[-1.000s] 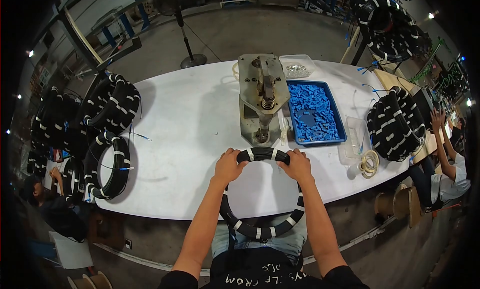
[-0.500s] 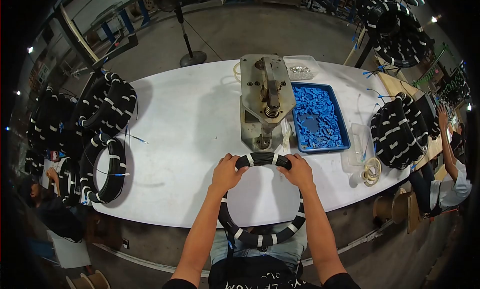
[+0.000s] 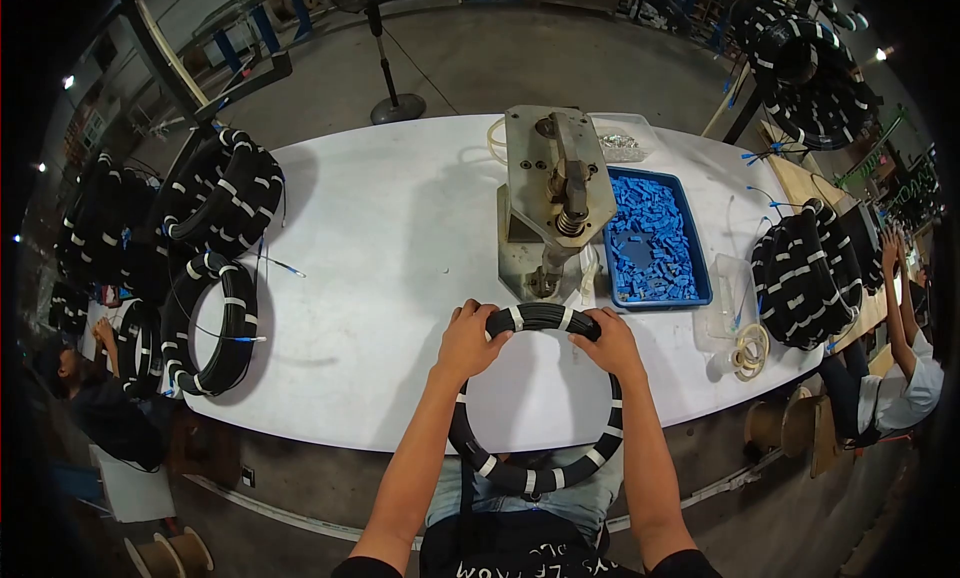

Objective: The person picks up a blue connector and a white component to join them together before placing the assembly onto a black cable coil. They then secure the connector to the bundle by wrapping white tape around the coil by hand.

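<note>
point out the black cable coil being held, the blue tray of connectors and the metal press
black cable coil (image 3: 535,475): head view, on its near arc with white tape bands.
blue tray (image 3: 706,274): head view, on its right rim.
metal press (image 3: 540,178): head view, on its flat grey top plate.

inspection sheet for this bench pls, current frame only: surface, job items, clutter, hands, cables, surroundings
Surface: white table, bare in the middle.
Job's things: black cable coil with white tape bands, far side over the table edge, near side over the lap.
Clutter: metal hand press; blue tray of small blue parts; clear container behind the press; small cream tubing coil.
Grippers: left hand and right hand both grip the coil's far arc.
Cables: taped coil flat at table left; stacked coils behind it; coil stack at table right.
Surroundings: concrete floor, fan stand, seated persons at left and right.
</note>
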Available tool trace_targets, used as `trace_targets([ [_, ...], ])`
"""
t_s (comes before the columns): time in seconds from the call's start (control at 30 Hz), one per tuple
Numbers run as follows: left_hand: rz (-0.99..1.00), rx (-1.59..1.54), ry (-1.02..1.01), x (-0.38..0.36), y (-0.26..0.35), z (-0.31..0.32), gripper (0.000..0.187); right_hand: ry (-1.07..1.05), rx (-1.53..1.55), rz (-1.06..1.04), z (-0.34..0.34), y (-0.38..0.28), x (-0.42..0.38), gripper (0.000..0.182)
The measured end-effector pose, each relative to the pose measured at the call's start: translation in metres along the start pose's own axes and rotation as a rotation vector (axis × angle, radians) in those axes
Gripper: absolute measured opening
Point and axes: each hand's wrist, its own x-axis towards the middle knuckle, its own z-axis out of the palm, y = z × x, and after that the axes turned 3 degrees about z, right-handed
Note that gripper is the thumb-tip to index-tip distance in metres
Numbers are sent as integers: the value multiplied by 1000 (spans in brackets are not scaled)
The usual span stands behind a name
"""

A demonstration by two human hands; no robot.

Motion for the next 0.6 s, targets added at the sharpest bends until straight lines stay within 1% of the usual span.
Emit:
trace_targets([
  [0.07, 38, -3, 18, 1, -3, 3, 42, 14, 12, 7, 0, -1, -1, 42],
  [0.2, 44, -42, 38, 2, 0, 2, 46, 12, 44, 21, -1, -1, -2, 43],
  [0.3, 101, -57, 71, 2, -3, 3, 46, 41, 55, 15, -1, -4, -5, 44],
  [0.37, 153, -74, 177, 0, -3, 3, 43, 147, 116, -56, 0, -3, -6, 43],
  [0.4, 152, -75, 175, 0, -2, 0, 43, 146, 116, -54, -2, -5, -7, 43],
  [0.47, 168, -254, 249, -3, 1, -6, 38, 298, 124, -169, -6, -9, -10, 40],
  [0.5, 152, -316, 292, -5, 8, -11, 35, 297, 125, -169, -7, -10, -12, 40],
  [0.57, 134, -344, 320, -12, 12, -15, 34, 388, 159, -182, -8, -12, -17, 37],
  [0.6, 118, -373, 350, -15, 12, -15, 33, 387, 160, -180, -9, -12, -20, 37],
])
